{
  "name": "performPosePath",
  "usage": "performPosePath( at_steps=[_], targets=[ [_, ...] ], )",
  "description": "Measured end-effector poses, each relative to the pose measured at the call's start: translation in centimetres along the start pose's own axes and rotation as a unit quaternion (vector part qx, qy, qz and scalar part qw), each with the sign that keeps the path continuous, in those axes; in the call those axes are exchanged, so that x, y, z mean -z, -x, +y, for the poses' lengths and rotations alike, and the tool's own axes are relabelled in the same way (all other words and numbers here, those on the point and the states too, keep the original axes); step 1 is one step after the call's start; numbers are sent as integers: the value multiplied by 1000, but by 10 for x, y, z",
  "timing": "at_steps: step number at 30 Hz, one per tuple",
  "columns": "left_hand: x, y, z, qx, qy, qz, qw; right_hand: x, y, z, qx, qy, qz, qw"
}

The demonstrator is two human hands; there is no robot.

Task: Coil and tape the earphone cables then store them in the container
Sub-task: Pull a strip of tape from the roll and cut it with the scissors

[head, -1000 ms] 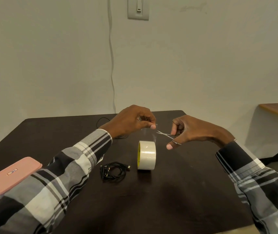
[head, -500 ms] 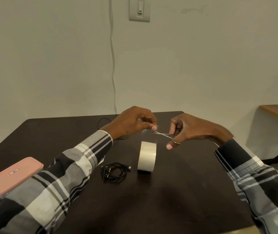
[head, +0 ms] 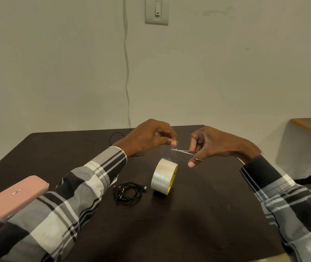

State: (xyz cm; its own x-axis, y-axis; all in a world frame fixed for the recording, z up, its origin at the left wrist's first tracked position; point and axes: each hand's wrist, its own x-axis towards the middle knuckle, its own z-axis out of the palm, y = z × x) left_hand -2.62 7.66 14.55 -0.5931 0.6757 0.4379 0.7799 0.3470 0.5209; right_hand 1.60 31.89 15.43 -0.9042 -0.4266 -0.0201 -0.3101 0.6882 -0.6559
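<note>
The pink container [head: 16,196] lies at nine o'clock on the counter [head: 207,214]; coiled earphone cables [head: 129,191] rest centre, beside the tape roll [head: 164,176]. Left hand [head: 149,138] fingers pinch the tape strip [head: 169,153] taut; right hand [head: 213,143] grips scissors [head: 184,151]. Keep tension and snip squarely. Nothing obstructs.

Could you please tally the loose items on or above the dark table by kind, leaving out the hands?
Tape roll: 1
Scissors: 1
Coiled black earphone cable: 1
Loose black cable behind the left hand: 1
Pink container: 1
Total: 5
</note>
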Motion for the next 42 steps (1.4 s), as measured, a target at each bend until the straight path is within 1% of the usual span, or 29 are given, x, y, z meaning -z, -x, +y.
performPosePath(
  at_steps=[11,23,30,42],
  targets=[
    [-2,1,-3,9,10,7,1000,-3,2,0,-9,3,1,1000],
    [-6,2,3,4,15,-1,1000,-4,4,-5,-29,22,-32,999],
    [-8,2,9,-2,19,1,1000,-5,1,-10,-21,12,-53,998],
    [-9,4,10,9,22,-3,1000,-5,-3,-4,-10,-12,-51,999]
  ],
)
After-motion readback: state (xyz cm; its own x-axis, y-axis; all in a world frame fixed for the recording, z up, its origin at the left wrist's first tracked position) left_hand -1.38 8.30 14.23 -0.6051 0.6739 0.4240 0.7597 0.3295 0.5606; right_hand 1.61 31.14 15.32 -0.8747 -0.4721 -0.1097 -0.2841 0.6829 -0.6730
